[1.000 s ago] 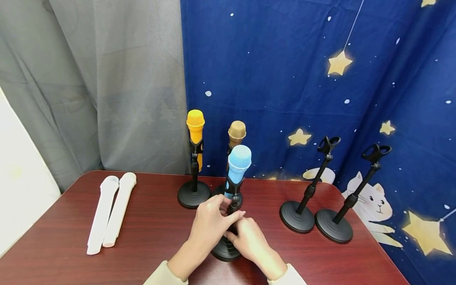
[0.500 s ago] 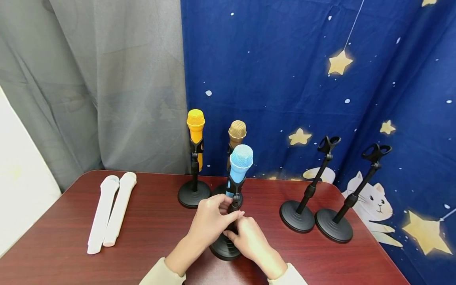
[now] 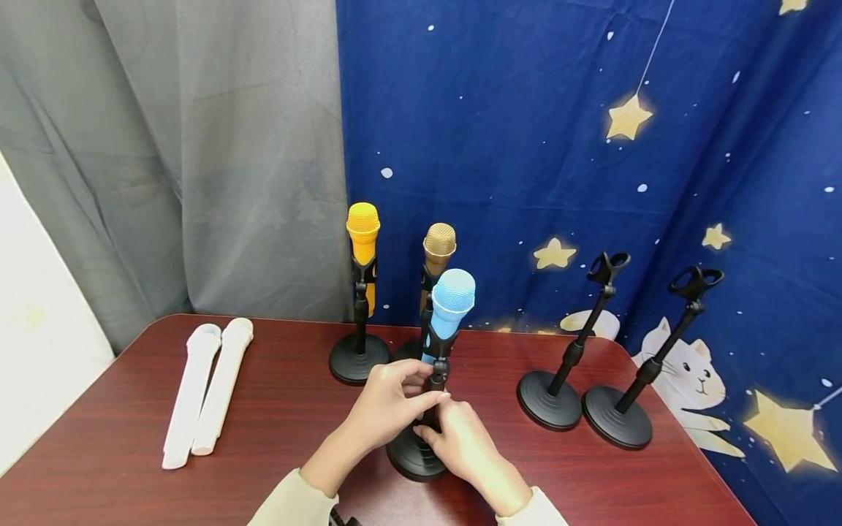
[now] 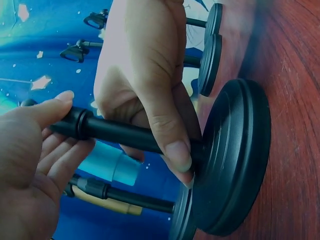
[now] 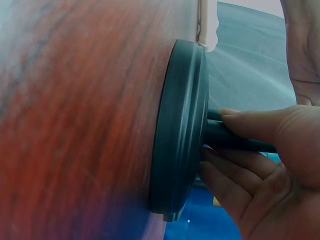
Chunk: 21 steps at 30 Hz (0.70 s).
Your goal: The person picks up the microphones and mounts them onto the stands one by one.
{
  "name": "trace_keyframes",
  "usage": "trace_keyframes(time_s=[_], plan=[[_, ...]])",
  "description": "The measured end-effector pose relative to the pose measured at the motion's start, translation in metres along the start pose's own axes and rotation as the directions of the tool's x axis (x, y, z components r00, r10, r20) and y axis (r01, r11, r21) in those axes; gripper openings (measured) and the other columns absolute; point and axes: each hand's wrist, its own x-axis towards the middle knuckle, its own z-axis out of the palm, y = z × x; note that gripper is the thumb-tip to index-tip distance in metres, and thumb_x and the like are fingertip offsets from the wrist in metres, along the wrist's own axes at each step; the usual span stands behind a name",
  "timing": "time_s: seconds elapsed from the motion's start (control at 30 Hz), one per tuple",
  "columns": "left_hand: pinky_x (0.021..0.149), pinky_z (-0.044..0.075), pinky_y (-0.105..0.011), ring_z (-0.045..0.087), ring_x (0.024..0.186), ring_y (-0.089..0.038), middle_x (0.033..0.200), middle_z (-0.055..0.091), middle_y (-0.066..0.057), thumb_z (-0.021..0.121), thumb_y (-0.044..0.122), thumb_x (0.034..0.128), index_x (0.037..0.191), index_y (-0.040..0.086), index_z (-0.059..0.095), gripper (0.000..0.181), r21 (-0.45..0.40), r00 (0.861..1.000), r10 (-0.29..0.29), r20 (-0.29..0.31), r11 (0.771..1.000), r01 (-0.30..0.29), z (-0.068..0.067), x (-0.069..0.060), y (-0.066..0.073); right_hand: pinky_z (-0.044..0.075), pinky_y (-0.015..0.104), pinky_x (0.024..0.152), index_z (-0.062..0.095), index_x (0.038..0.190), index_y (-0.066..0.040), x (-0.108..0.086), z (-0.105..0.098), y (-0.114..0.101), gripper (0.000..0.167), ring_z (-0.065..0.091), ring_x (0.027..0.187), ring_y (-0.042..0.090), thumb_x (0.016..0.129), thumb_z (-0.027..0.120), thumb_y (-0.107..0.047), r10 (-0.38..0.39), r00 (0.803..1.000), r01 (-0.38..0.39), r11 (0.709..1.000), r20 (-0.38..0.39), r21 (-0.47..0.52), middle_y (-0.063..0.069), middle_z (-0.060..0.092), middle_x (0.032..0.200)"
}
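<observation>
A light blue microphone (image 3: 453, 292) sits in the clip of a black desk stand (image 3: 416, 456), leaning a little right in the head view. My left hand (image 3: 384, 402) holds the stand's upper pole, thumb and fingers around the collar (image 4: 77, 123) in the left wrist view. Lower down, my right hand (image 3: 463, 442) pinches the pole just above the round base (image 5: 182, 130). Behind stand a gold microphone (image 3: 439, 243), partly hidden by the blue one, and a yellow microphone (image 3: 362, 226), both in black stands.
Two white microphones (image 3: 191, 398) (image 3: 224, 387) lie side by side on the table's left. At the right stand two black stands (image 3: 549, 399) (image 3: 617, 416) with bare clips. A grey curtain (image 3: 263, 146) and a blue star-patterned curtain (image 3: 493, 146) hang behind the red-brown table (image 3: 289, 409).
The blue microphone's head has shifted slightly to the right, with the stand's upper part. My left forearm has moved a little left. Both hands keep their hold on the pole.
</observation>
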Motion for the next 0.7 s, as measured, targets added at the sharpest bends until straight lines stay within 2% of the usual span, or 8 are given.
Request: trace_keyframes(time_s=[0.17,0.33,0.4,0.47,0.57,0.63,0.7], plan=[[0.078,0.061,-0.026,0.077,0.093,-0.023,0.109,0.076,-0.015,0.082,0.013,0.085,0.109,0.001,0.074,0.028,-0.027,0.999,0.018,0.048,0.999,-0.017,-0.002,0.0,-0.005,0.059,0.033,0.075,0.067,0.116,-0.005,0.0,0.001,0.0,0.034,0.074,0.092,0.025,0.087,0.078,-0.018,0.0,1.0,0.0,1.0,0.002,-0.002,0.01,0.076,0.1],[0.079,0.061,-0.024,0.077,0.091,-0.02,0.108,0.076,-0.012,0.08,0.011,0.0859,0.11,0.001,0.073,0.027,0.012,0.998,0.045,0.051,0.999,-0.046,-0.001,0.0,-0.002,0.059,0.034,0.075,0.067,0.116,-0.005,-0.001,0.001,0.0,0.034,0.074,0.091,0.025,0.086,0.079,-0.018,0.013,1.0,-0.013,1.0,0.0,0.002,0.01,0.076,0.1],[0.078,0.06,-0.02,0.077,0.089,-0.015,0.104,0.076,-0.008,0.083,0.013,0.0834,0.107,0.004,0.074,0.027,0.072,0.998,0.064,0.005,0.995,-0.064,0.003,-0.001,0.0,0.058,0.034,0.074,0.068,0.113,-0.005,-0.001,0.002,0.0,0.031,0.074,0.089,0.025,0.085,0.078,-0.015,0.002,1.0,-0.003,1.0,-0.016,-0.009,0.01,0.076,0.098],[0.075,0.059,-0.019,0.075,0.085,-0.01,0.098,0.076,-0.003,0.087,0.016,0.0784,0.103,0.007,0.074,0.029,0.148,0.994,0.077,-0.071,0.987,-0.066,0.009,-0.003,0.003,0.058,0.034,0.074,0.069,0.111,-0.004,-0.001,0.002,0.0,0.03,0.074,0.089,0.025,0.083,0.078,-0.013,-0.02,0.999,0.019,1.0,-0.04,-0.022,0.01,0.076,0.098],[0.072,0.06,-0.02,0.072,0.08,-0.007,0.092,0.074,0.001,0.093,0.024,0.071,0.097,0.011,0.073,0.036,0.231,0.979,0.06,-0.195,0.973,-0.013,0.018,-0.006,0.008,0.058,0.034,0.076,0.07,0.108,-0.005,-0.001,0.004,0.0,0.028,0.073,0.09,0.024,0.082,0.078,-0.012,-0.037,0.997,0.035,0.999,-0.066,-0.032,0.009,0.075,0.098],[0.07,0.06,-0.021,0.072,0.077,-0.007,0.088,0.074,0.001,0.094,0.026,0.0694,0.094,0.011,0.072,0.036,0.233,0.968,0.027,-0.251,0.972,0.033,0.022,-0.007,0.01,0.058,0.035,0.077,0.07,0.109,-0.006,-0.001,0.004,0.0,0.028,0.073,0.091,0.024,0.083,0.078,-0.013,-0.034,0.997,0.033,0.999,-0.068,-0.029,0.008,0.075,0.099],[0.07,0.059,-0.019,0.073,0.075,-0.007,0.086,0.075,-0.001,0.094,0.026,0.0701,0.091,0.01,0.072,0.034,0.21,0.962,-0.009,-0.273,0.975,0.069,0.023,-0.006,0.013,0.058,0.035,0.076,0.071,0.108,-0.007,-0.001,0.004,-0.001,0.027,0.073,0.091,0.023,0.084,0.078,-0.014,-0.024,0.998,0.022,0.999,-0.064,-0.024,0.007,0.075,0.099]])
